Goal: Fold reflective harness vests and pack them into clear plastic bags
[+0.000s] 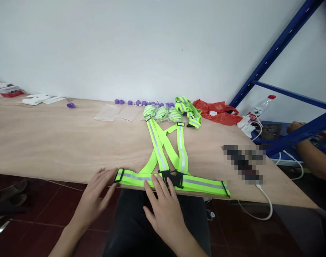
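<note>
A neon-yellow reflective vest (181,150) made of elastic straps with grey stripes lies spread on the table, its belt along the front edge. The belt's black buckle (171,179) sits at the middle, apparently fastened. My left hand (98,191) rests at the table edge by the belt's left end, fingers stretched and touching or close to the black slider there. With fingers spread, my right hand (164,205) lies over the belt, its fingertips by the buckle. Neither hand grips anything.
Behind the vest are bagged rolled vests (162,112), a loose bunched vest (188,109), clear bags (108,112), purple items (130,102) and a red plastic bag (219,111). A blurred-out object (242,164) with a white cable lies right. A blue metal frame (275,46) and another person's arm (313,153) are beyond.
</note>
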Demonstrator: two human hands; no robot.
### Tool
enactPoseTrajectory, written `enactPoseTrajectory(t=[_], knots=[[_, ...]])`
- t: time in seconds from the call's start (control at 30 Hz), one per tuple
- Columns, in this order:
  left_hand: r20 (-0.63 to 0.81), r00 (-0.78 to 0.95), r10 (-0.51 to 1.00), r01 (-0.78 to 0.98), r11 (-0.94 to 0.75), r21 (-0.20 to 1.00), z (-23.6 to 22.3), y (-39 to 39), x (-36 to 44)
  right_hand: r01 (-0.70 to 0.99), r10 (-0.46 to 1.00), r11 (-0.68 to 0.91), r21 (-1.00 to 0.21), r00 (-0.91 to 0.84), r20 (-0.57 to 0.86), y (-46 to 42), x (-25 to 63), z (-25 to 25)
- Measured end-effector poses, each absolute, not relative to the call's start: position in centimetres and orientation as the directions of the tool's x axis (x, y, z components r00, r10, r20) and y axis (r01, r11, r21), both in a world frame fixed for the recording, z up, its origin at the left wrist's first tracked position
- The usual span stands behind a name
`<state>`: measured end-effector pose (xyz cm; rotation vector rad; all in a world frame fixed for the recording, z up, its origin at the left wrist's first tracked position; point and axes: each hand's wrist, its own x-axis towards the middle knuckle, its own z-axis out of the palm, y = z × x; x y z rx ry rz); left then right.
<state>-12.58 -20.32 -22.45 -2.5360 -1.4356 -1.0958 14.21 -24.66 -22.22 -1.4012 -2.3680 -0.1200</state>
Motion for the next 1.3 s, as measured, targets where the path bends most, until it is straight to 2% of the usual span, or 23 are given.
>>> enactPoseTrajectory(t=[0.17,0.33,0.47,0.7,0.93,1.07,1.2,1.3], knots=[[0.607,0.041,0.794,0.748,-0.427,0.508,-22.9,-21.2,-10.8,0.861,0.833,0.494,-0.124,-0.428,0.35,-24.6,13.9,-22.3],[0.501,-0.039,0.865,0.593,-0.383,0.708,-22.3,-22.0,-8.6,0.857,0.832,0.497,-0.136,-0.426,0.355,-24.7,14.0,-22.2],[0.431,-0.059,0.9,0.595,-0.315,0.74,-21.8,-22.2,-6.9,0.857,0.837,0.495,-0.144,-0.426,0.343,-24.7,14.0,-22.0],[0.176,-0.203,0.963,0.594,-0.022,0.804,-21.0,-21.8,-5.4,0.861,0.845,0.482,-0.163,-0.408,0.347,-24.5,14.3,-21.8],[0.235,-0.113,0.965,0.669,-0.101,0.736,-19.5,-21.2,-4.7,0.853,0.82,0.485,-0.192,-0.368,0.438,-24.2,14.6,-21.7],[0.274,-0.087,0.958,0.671,-0.147,0.727,-19.5,-21.3,-4.5,0.846,0.824,0.484,-0.223,-0.356,0.44,-24.1,14.7,-22.0],[0.249,-0.13,0.96,0.585,-0.129,0.801,-19.6,-21.5,-3.9,0.849,0.835,0.467,-0.248,-0.331,0.44,-24.1,15.0,-22.1],[0.141,-0.2,0.97,0.345,-0.065,0.936,-19.6,-21.3,-2.9,0.863,0.848,0.436,-0.256,-0.299,0.438,-24.0,15.2,-22.2]])
